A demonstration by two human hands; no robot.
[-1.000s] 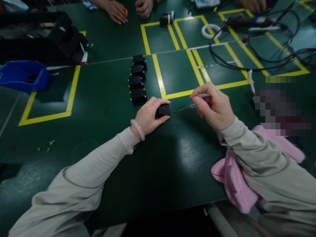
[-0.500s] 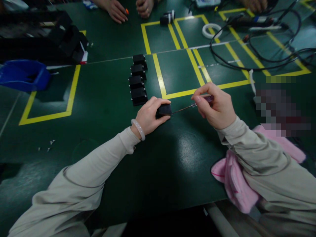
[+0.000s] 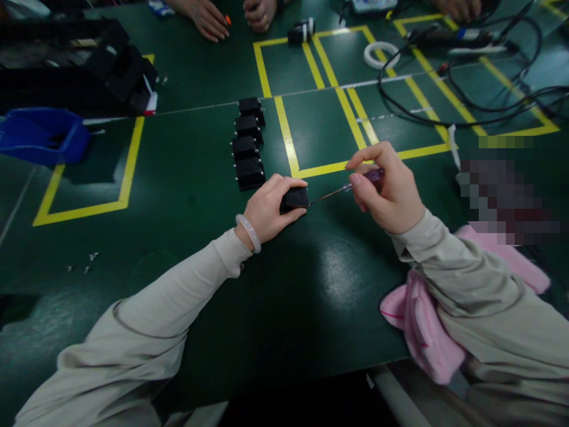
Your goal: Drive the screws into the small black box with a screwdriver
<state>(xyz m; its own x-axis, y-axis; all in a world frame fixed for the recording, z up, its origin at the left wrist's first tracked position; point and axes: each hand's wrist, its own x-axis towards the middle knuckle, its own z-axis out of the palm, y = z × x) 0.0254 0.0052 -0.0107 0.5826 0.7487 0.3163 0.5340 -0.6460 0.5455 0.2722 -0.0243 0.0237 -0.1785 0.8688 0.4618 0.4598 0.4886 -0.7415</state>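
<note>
A small black block-shaped part rests on the green tabletop, gripped by my left hand between thumb and fingers. My right hand is closed around the purplish handle of a screwdriver. Its thin shaft slants down to the left, and the tip meets the near right end of the black part, at a small screw. Just beyond my left hand stands a row of several similar black parts, with small shiny screws showing at their ends.
Loose screws lie at the left. A blue bin sits by a black rack. A tape roll and black cables lie at the far right. Pink cloth is under my right forearm. A co-worker's hands rest across the table.
My right hand's fingers have shifted slightly on the screwdriver handle. The tip stays at the same end of the black part, and my left hand keeps its place.
</note>
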